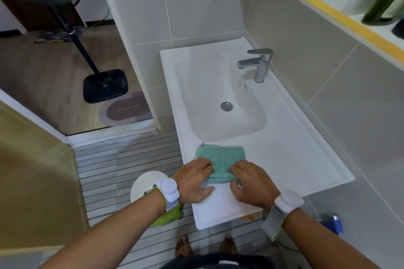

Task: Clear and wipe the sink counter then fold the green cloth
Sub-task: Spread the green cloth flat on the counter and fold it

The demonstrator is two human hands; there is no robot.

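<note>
Left hand (195, 181) and right hand (249, 183) each pinch the near edge of the green cloth (220, 158), fingers on top; cloth lies flat on the white desk (290, 150), just in front of the sink basin (209, 94)
</note>
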